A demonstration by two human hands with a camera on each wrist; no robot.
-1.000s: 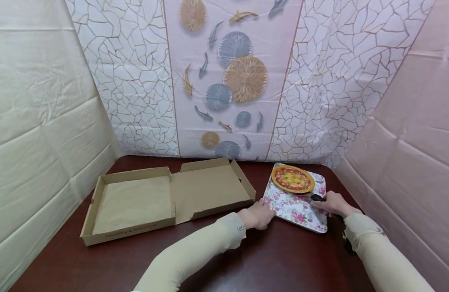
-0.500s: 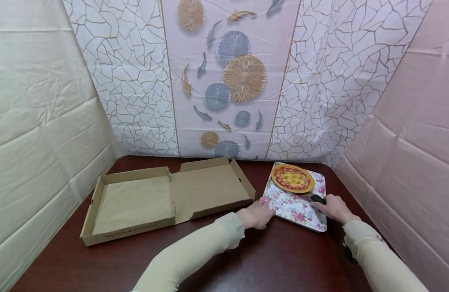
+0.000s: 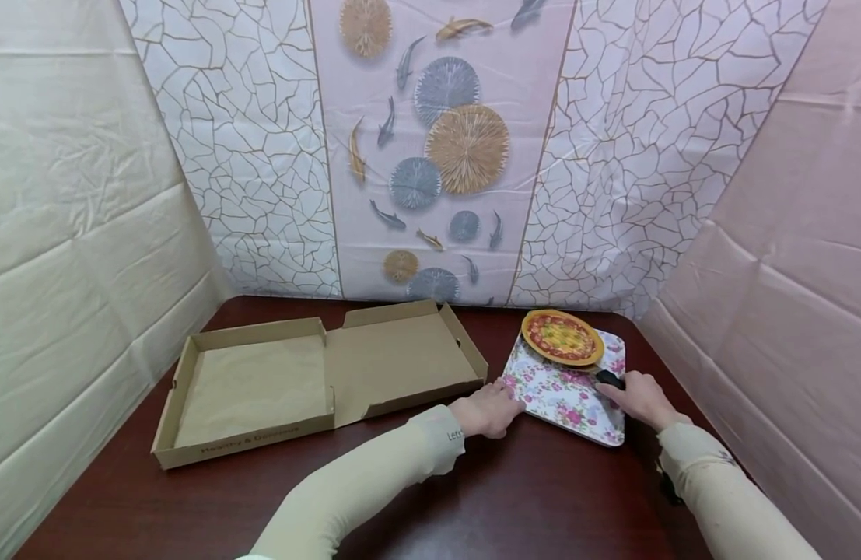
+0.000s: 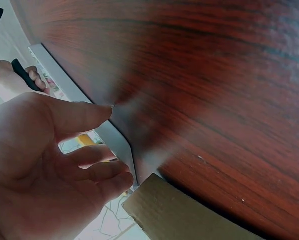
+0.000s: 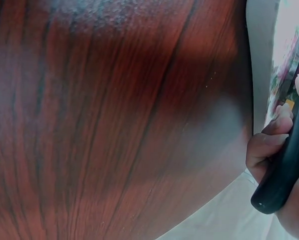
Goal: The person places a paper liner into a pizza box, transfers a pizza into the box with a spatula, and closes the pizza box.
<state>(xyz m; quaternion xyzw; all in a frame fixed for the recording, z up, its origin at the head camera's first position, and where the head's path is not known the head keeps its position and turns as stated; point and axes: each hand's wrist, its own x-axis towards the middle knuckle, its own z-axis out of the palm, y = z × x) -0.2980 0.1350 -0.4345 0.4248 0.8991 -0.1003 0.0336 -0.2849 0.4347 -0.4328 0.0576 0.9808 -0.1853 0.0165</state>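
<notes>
In the head view my right hand grips the black handle of a spatula, fingers wrapped round it in the right wrist view. Its blade reaches under a round pizza with red and yellow topping and a golden crust; most of the blade is hidden. The pizza is tilted, its far edge overlapping the back rim of a white floral tray. My left hand holds that tray's near left corner, thumb and fingertips at the grey rim in the left wrist view.
An unfolded cardboard pizza box lies left of the tray, its lid spread toward my left hand. Dark red-brown wood tabletop runs in front. Fabric walls stand at the back and both sides. A dark item shows partly under my right sleeve.
The pizza has risen slightly and tilted on the spatula, now covering part of the tray's back edge. My right arm has shifted a little; my left hand stays at the tray corner.
</notes>
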